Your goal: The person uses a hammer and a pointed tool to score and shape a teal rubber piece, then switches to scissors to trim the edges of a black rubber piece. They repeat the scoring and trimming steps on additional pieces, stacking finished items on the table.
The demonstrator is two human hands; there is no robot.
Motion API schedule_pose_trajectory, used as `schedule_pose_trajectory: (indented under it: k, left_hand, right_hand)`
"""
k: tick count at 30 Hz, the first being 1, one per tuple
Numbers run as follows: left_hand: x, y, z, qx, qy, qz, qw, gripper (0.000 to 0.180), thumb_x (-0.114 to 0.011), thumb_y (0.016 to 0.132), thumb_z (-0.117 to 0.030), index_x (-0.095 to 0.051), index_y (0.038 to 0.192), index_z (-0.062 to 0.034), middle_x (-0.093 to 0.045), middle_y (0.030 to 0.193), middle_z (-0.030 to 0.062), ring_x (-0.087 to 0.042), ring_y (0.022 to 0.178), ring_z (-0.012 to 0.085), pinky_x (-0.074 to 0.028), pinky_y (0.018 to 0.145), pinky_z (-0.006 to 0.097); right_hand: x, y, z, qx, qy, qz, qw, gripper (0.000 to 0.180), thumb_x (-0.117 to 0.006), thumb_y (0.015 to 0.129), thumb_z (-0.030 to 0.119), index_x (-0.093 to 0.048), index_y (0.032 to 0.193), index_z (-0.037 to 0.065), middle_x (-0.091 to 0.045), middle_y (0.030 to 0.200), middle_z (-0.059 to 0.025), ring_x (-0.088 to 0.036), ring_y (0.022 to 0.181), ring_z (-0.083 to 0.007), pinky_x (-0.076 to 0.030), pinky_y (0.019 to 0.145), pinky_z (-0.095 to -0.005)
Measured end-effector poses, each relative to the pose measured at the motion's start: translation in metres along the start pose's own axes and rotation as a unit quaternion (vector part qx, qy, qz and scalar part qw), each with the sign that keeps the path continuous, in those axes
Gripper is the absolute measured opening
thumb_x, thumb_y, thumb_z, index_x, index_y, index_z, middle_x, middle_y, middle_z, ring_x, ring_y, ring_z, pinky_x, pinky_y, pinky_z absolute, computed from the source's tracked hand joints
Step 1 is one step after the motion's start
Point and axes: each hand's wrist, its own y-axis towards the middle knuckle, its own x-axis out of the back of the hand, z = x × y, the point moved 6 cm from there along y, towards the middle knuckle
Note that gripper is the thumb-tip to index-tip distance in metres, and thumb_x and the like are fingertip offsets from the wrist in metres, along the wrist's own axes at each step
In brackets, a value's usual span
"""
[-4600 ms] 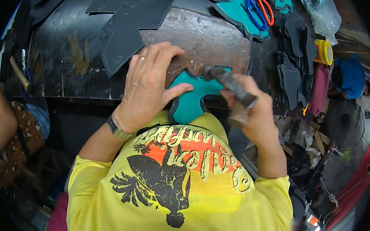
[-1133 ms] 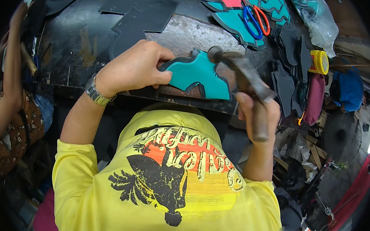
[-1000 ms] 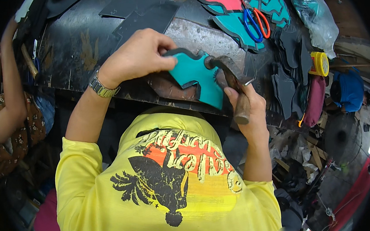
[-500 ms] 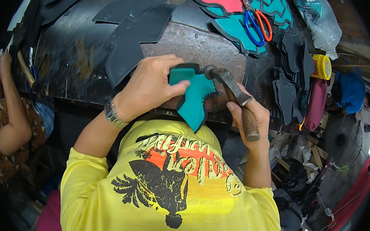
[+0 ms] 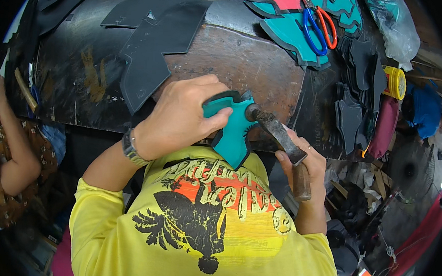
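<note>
My left hand (image 5: pixel 184 112) presses a teal cut-out piece with a black edge (image 5: pixel 234 134) flat against the near edge of the dark worn workbench (image 5: pixel 246 63). My right hand (image 5: pixel 303 164) grips the wooden handle of a hammer (image 5: pixel 280 139). The hammer's metal head rests on the upper right edge of the teal piece. The lower part of the teal piece hangs over the bench edge above my yellow shirt.
Black cut pieces (image 5: pixel 151 35) lie at the back left of the bench. Teal and red cut pieces (image 5: pixel 291 20) with blue and orange scissors (image 5: pixel 318 27) lie at the back right. More black pieces (image 5: pixel 357 91), a yellow roll (image 5: pixel 395 82) and another person (image 5: pixel 10 144) at far left.
My left hand turned the teal piece around on the bench edge. The hammer came down several times and now rests on its upper right edge.
</note>
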Motion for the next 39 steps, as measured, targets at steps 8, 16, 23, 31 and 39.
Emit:
schedule_pose_trajectory:
  k: [8,16,23,31,39]
  left_hand:
    - [-0.004,0.004,-0.001,-0.016,-0.055,0.076,0.995,0.026,-0.076,0.084,-0.008,-0.074,0.107,0.0028,-0.068,0.086,0.0128,-0.067,0.072,0.0248,-0.053,0.067,0.034]
    - [-0.014,-0.017,-0.016,-0.129,0.112,0.040,0.984,0.037,-0.068,0.082,-0.001,-0.068,0.119,0.0032,-0.061,0.098,0.0105,-0.066,0.087,0.0283,-0.058,0.072,0.036]
    - [-0.024,-0.019,-0.022,-0.126,0.141,0.049,0.981,0.047,-0.068,0.081,-0.001,-0.065,0.128,0.0013,-0.058,0.101,0.0117,-0.064,0.093,0.0292,-0.058,0.075,0.038]
    - [-0.021,-0.022,-0.013,-0.046,0.072,0.013,0.996,0.048,-0.075,0.082,-0.004,-0.064,0.129,-0.0015,-0.064,0.104,0.0134,-0.067,0.093,0.0328,-0.056,0.076,0.040]
    - [-0.019,-0.021,-0.008,-0.057,0.057,0.041,0.996,0.055,-0.074,0.071,0.006,-0.064,0.125,0.0007,-0.062,0.103,0.0133,-0.067,0.094,0.0307,-0.057,0.079,0.040]
  right_hand:
    - [-0.001,-0.004,-0.011,-0.039,-0.030,0.009,0.999,0.065,-0.081,0.073,-0.013,-0.069,0.134,0.009,-0.069,0.091,-0.0098,-0.064,0.074,-0.0167,-0.051,0.072,-0.0228]
    - [-0.002,-0.014,-0.020,-0.033,-0.007,-0.034,0.999,0.050,-0.080,0.078,-0.010,-0.069,0.126,-0.001,-0.075,0.104,-0.0165,-0.066,0.075,-0.0191,-0.054,0.073,-0.0299]
    - [0.007,-0.014,-0.010,-0.061,0.008,-0.065,0.996,0.052,-0.080,0.079,-0.010,-0.068,0.129,-0.005,-0.070,0.089,-0.0121,-0.064,0.074,-0.0171,-0.050,0.071,-0.0260]
    - [0.002,-0.003,-0.008,-0.055,0.007,-0.057,0.997,0.055,-0.079,0.077,-0.014,-0.069,0.129,-0.002,-0.068,0.084,-0.0120,-0.063,0.072,-0.0159,-0.050,0.068,-0.0254]
    - [0.004,-0.004,0.001,-0.033,-0.070,0.001,0.997,0.059,-0.079,0.073,-0.014,-0.070,0.129,0.001,-0.069,0.086,-0.0114,-0.061,0.071,-0.0152,-0.050,0.069,-0.0258]
